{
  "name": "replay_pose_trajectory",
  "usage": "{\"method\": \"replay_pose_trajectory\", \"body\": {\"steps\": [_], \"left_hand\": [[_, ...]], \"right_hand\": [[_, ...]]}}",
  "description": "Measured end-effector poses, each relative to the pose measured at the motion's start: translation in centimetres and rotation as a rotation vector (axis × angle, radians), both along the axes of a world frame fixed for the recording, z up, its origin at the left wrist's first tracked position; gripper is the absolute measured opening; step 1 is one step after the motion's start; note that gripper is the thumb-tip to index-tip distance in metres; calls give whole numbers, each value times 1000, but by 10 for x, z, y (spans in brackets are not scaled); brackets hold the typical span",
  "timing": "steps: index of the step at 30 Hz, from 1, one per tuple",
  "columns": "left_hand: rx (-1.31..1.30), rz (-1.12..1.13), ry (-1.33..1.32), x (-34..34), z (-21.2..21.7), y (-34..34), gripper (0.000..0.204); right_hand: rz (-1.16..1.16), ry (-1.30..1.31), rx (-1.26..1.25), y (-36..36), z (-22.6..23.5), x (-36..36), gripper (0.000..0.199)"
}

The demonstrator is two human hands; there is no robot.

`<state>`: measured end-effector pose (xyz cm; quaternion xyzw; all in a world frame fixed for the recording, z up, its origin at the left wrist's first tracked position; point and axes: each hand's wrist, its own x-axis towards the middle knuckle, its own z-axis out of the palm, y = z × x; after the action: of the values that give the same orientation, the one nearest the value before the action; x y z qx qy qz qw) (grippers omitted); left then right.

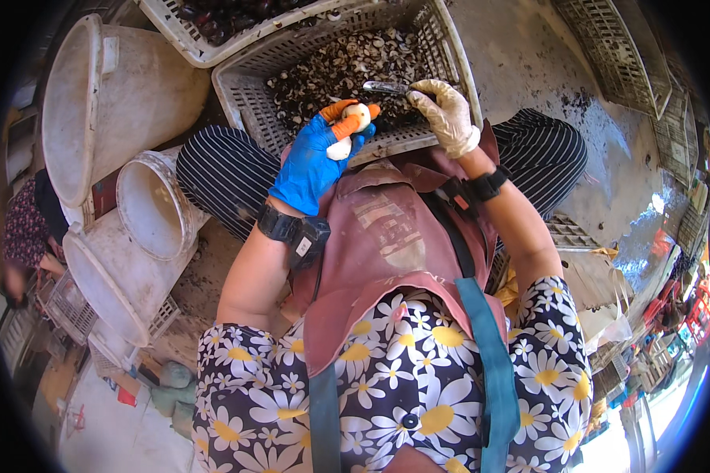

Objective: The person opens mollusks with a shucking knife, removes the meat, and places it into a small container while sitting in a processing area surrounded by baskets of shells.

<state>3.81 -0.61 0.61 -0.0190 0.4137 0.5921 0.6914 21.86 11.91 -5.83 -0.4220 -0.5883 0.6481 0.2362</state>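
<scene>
Shellfish work is in hand over a grey slatted plastic crate [248, 106] that sits between the person's knees, its floor covered with dark, split shells [331, 71]. The left hand [314, 162], in a blue glove with orange fingertip guards, is closed around a pale, rounded shellfish piece [349, 130], which sits upright between thumb and fingers just above the crate's near rim. The right hand [446, 114], in a cream-coloured glove, is clamped on the handle of a short knife [386, 87]; the blade lies roughly level and points toward the left hand, its tip near the held piece but apart from it. Whether the blade edge faces up or down cannot be told. Both wrists carry dark straps with a small black device on each. A worn reddish apron [386, 236] covers the lap, over striped trousers [213, 169] and a daisy-print top crossed by teal straps. A second white crate [181, 31] with dark contents stands just beyond the grey one, touching its far corner. To the person's left stand a large white tub [102, 94] and two white buckets [154, 205], tilted and close together. Another person in a patterned sleeve [24, 229] is at the far left edge. Further crates [607, 47] lie on the wet concrete to the right.
</scene>
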Motion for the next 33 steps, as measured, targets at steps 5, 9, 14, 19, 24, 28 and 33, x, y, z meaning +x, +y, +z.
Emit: {"method": "replay_pose_trajectory", "body": {"steps": [5, 9, 14, 19, 24, 28, 33], "left_hand": [[63, -22, -60, 2, -2, -7, 38], [30, 7, 1, 10, 10, -1, 36], [-51, -8, 56, 6, 4, -6, 28], [-70, 123, -133, 9, 9, -7, 23], [-78, 22, -26, 8, 9, -9, 23], [-52, 105, -159, 12, 11, -11, 31], [31, 117, -179, 7, -5, -13, 35]], "right_hand": [[67, 129, -49, -25, 37, -17, 18], [-25, 24, -60, -2, 7, 1, 18], [125, 54, 221, -26, 36, -14, 17], [-53, 49, -113, -13, 19, -6, 16], [61, -21, 173, -32, 38, -16, 15], [-72, -5, 10, -17, 10, 2, 16], [57, -12, 156, -29, 31, -13, 16]]}}
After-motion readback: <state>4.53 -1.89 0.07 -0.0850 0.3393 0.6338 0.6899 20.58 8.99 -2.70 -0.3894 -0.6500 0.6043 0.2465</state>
